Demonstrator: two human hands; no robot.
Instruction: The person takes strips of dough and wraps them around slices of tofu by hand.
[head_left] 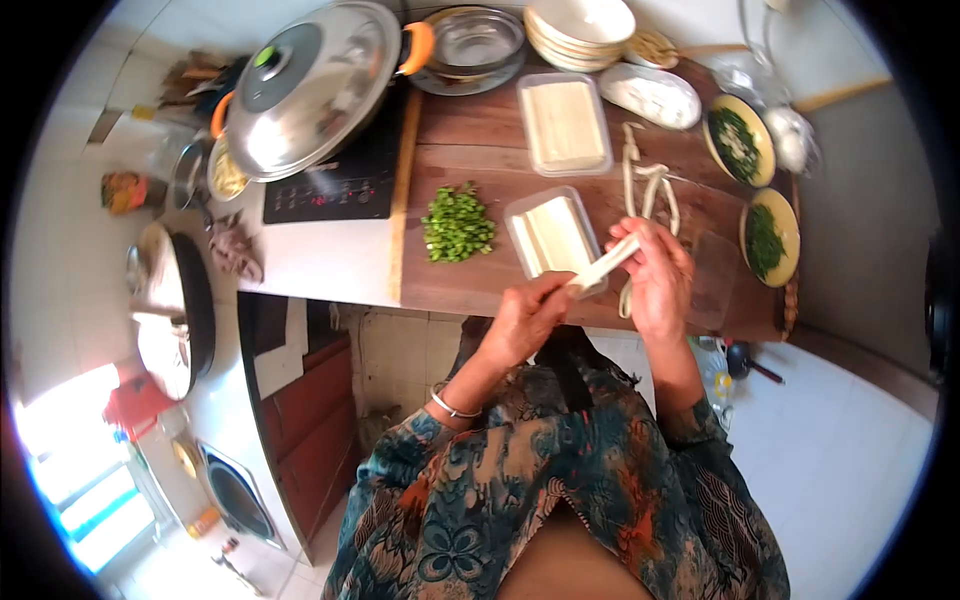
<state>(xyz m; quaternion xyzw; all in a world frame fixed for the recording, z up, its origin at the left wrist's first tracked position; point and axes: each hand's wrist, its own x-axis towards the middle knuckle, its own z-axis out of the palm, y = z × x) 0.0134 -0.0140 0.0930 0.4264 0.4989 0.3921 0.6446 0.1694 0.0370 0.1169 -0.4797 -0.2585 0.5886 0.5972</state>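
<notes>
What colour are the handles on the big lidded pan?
Orange on the big lidded pan, clearest in the head view.

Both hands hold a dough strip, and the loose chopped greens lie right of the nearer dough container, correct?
No: the head view shows the loose chopped greens left of the nearer dough container. Left hand and right hand do hold the strip.

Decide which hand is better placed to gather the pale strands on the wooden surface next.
Right, probably: the right hand is close by the pale strands, while the left hand, pinching the strip, is farther from them.
</notes>
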